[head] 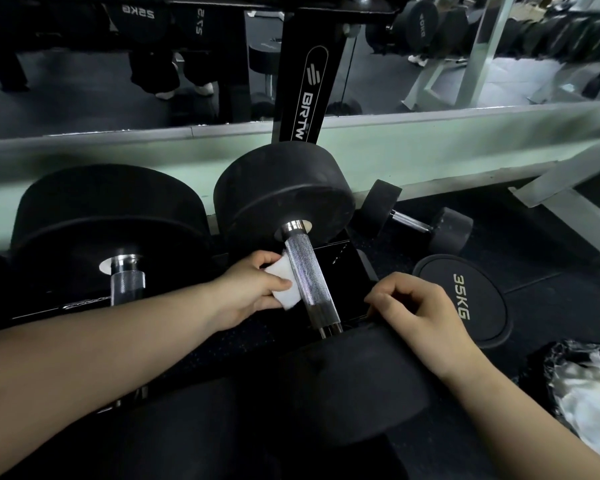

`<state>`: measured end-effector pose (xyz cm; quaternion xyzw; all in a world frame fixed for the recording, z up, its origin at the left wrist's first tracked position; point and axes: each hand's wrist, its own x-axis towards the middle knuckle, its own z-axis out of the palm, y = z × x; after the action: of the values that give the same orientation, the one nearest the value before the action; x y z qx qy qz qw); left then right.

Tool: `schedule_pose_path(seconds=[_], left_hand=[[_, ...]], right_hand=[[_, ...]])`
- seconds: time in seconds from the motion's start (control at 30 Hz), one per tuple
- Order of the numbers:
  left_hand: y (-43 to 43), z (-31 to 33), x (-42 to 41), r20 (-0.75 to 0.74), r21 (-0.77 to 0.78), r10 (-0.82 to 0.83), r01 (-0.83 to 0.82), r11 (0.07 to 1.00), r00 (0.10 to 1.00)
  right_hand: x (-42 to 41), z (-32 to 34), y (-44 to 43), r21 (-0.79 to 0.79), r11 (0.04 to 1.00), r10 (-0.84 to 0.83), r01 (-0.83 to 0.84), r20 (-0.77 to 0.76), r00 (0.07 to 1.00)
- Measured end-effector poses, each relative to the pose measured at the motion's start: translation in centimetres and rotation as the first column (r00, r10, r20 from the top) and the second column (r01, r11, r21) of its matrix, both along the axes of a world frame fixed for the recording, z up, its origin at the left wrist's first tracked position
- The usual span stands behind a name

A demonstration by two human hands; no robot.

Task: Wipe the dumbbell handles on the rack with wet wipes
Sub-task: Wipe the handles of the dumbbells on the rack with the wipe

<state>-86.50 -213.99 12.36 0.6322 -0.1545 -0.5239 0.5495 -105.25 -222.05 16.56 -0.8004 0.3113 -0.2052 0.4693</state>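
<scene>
A large black dumbbell lies on the low rack with its knurled steel handle (pixel 307 271) running from the far head (pixel 281 188) down to the near head (pixel 357 379). My left hand (pixel 253 289) pinches a folded white wet wipe (pixel 283 284) and holds it against the left side of that handle. My right hand (pixel 420 313) rests with curled fingers on the top edge of the near head, holding nothing that I can see. A second dumbbell with a short visible handle (pixel 127 284) sits to the left.
A 35KG dumbbell (pixel 461 299) stands on end on the floor at the right, with a smaller dumbbell (pixel 416 220) behind it. A black bag with crumpled white wipes (pixel 582 396) lies at the lower right. The rack upright (pixel 303 84) and a mirror stand behind.
</scene>
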Motion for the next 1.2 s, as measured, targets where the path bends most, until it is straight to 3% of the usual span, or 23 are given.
schedule_pose_path(seconds=[0.13, 0.3, 0.5, 0.7, 0.9, 1.0, 1.1, 1.2], left_hand=[[-0.1, -0.1, -0.5, 0.065, 0.040, -0.023, 0.020, 0.999, 0.998], [-1.7, -0.5, 0.4, 0.124, 0.000, 0.191, -0.193, 0.981, 0.974], [-0.2, -1.4, -1.1, 0.061, 0.094, -0.127, 0.121, 0.988, 0.990], [-0.9, -1.2, 0.3, -0.018, -0.010, 0.045, -0.045, 0.999, 0.999], [-0.1, -2.2, -0.7, 0.096, 0.103, -0.225, 0.215, 0.971, 0.970], [-0.8, -2.1, -0.4, 0.140, 0.076, -0.110, 0.101, 0.992, 0.984], [-1.4, -1.8, -0.7, 0.049, 0.021, 0.078, -0.080, 0.997, 0.996], [-0.9, -2.1, -1.2, 0.059, 0.064, -0.014, 0.010, 0.998, 0.998]], right_hand=[[-0.1, -0.2, 0.0, -0.013, 1.000, 0.014, -0.013, 0.048, 0.999], [-0.2, -0.4, 0.2, -0.060, 0.998, 0.007, -0.003, 0.063, 0.998], [-0.2, -0.6, 0.0, -0.078, 0.997, -0.014, 0.018, 0.053, 0.999], [-0.1, -0.5, -0.1, -0.089, 0.996, -0.015, 0.017, 0.014, 1.000], [0.0, -0.4, -0.1, -0.097, 0.995, -0.022, 0.023, 0.007, 1.000], [0.1, -0.4, 0.0, -0.102, 0.995, -0.016, 0.017, 0.008, 1.000], [0.0, -0.4, 0.0, -0.106, 0.994, -0.024, 0.025, 0.012, 1.000], [0.0, -0.4, -0.1, -0.113, 0.994, -0.001, 0.003, 0.017, 1.000]])
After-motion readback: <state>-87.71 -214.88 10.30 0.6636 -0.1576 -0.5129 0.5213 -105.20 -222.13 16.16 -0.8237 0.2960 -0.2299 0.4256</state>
